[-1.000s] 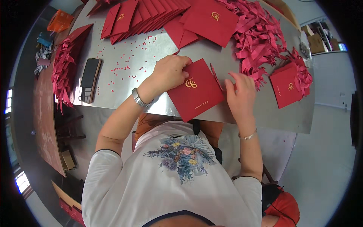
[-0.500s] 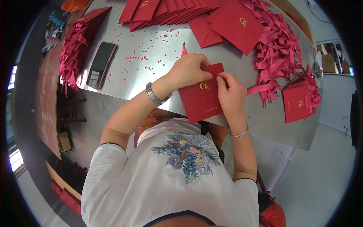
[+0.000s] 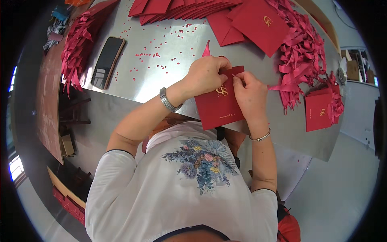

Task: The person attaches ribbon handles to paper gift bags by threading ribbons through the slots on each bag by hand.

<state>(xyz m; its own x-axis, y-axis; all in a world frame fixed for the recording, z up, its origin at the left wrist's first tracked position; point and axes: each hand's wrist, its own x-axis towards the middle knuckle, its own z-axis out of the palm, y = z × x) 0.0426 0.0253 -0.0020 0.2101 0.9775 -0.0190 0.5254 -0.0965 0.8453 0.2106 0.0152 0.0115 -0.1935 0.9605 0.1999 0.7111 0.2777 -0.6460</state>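
Working a narrow pink ribbon [image 3: 207,50] at the upper edge of a flat red paper bag [image 3: 221,109] with a gold emblem [image 3: 222,90] is judged to be the step in hand. The bag is located at the near edge of the grey metal table [image 3: 141,88], its lower end overlapping that edge. Its upper edge is gripped by the curled left hand [image 3: 206,76], beyond which the ribbon protrudes. Thumb and forefinger of the right hand [image 3: 252,94] are held narrowly together near the bag's upper right corner; what is pinched there cannot be told. For the next move, a steady hold on the bag and a precise fingertip pinch are judged necessary.
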